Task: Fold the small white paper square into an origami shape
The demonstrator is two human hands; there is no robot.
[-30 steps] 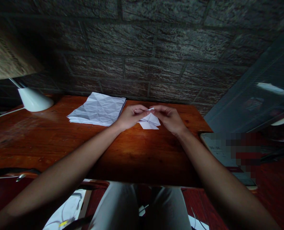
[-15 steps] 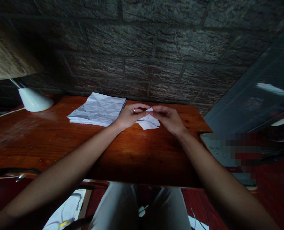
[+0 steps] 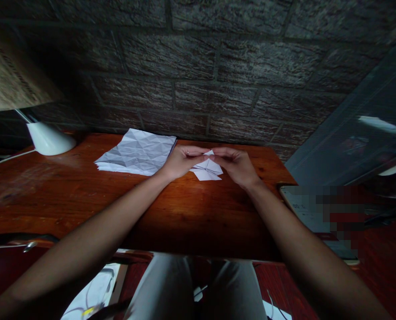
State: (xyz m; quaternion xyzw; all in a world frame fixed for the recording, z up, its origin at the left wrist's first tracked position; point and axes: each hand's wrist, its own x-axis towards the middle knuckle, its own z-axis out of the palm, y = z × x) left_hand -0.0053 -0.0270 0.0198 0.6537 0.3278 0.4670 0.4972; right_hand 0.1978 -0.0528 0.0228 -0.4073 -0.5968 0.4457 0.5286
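Note:
A small piece of folded white paper (image 3: 207, 171), creased and with pointed corners, is held just above or on the wooden table (image 3: 184, 213). My left hand (image 3: 183, 161) pinches its upper left side between thumb and fingers; a ring shows on one finger. On the opposite side my right hand (image 3: 236, 163) grips the upper right edge, thumb in front and fingers behind. The two thumbs nearly meet near the paper's top point. Left of my left hand lies a stack of creased white sheets (image 3: 138, 151).
A lamp with a white base (image 3: 51, 138) and a brown shade (image 3: 14, 71) stands at the left, its cable running off the table. Behind the table rises a dark brick wall (image 3: 184, 58). Boxes and papers (image 3: 91, 289) lie below the front edge at lower left.
Both hands stay in nearly the same place on the folded paper. The fingers of my left hand have straightened slightly along its top; the view has shifted a little.

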